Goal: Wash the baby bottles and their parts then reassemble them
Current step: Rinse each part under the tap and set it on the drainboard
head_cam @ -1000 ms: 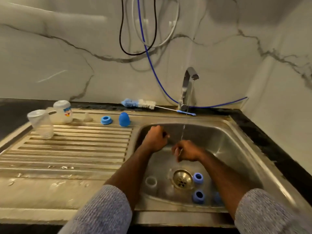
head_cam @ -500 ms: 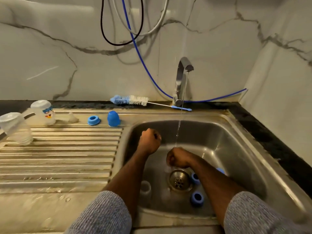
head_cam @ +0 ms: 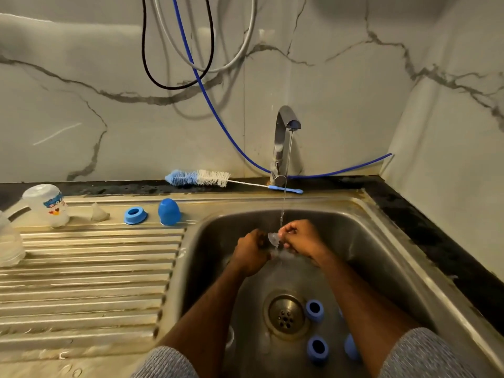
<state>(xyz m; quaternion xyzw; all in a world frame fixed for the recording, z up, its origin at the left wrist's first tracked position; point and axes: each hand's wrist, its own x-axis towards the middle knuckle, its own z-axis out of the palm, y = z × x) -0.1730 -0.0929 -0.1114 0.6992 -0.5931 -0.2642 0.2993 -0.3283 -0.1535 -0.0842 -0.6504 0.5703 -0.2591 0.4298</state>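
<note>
Both hands meet under the thin stream from the tap [head_cam: 285, 143], in the sink [head_cam: 381, 257] toward twelve o'clock of the drain [head_cam: 285, 315]. The right hand [head_cam: 301, 238] has fingers curled, pinching a small clear teat [head_cam: 272, 238]; the left hand [head_cam: 251, 253] is fisted against it, though what its fingers grasp is hidden.

Blue rings [head_cam: 314, 311] lie at three to five o'clock of the drain, one half cut off by the right forearm. A pale part at eight o'clock is mostly hidden by the left arm.

On the drainboard [head_cam: 81, 282], an upturned bottle [head_cam: 47, 204] bears a cartoon print with writing too blurred to read; another bottle [head_cam: 9, 246] is cropped at the edge. Beside them sit a clear teat, a blue collar [head_cam: 135, 215] and a blue cap [head_cam: 169, 211].
</note>
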